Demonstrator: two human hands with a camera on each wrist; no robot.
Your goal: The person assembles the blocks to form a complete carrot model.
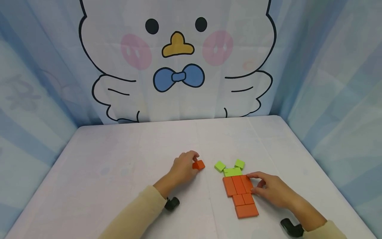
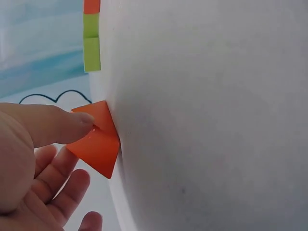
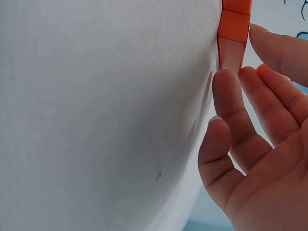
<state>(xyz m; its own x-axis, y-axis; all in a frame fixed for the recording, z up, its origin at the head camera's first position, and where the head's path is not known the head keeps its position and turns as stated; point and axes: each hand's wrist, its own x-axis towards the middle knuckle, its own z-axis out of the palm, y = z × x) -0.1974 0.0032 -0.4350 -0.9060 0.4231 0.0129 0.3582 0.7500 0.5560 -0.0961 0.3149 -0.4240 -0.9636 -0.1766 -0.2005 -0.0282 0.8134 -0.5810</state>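
My left hand (image 1: 183, 167) pinches an orange block (image 1: 199, 164) between thumb and fingers, just above or on the white table. In the left wrist view that orange block (image 2: 98, 144) shows slanted, pointed faces under the thumb, and its far side is hidden by the fingers. To the right lies a flat arrangement of orange blocks (image 1: 238, 185), fitted edge to edge in a carrot-like shape. Several green blocks (image 1: 232, 172) sit at its top. My right hand (image 1: 273, 188) touches the right edge of the upper orange blocks with its fingertips and thumb, fingers loosely bent.
The white table (image 1: 119, 159) reaches back to a curtain (image 1: 179, 103) printed with a cartoon bird. Blue-patterned curtains (image 1: 343, 99) hang at both sides. A black wrist device (image 1: 172, 203) shows under the left sleeve, another one (image 1: 291, 228) by the right wrist.
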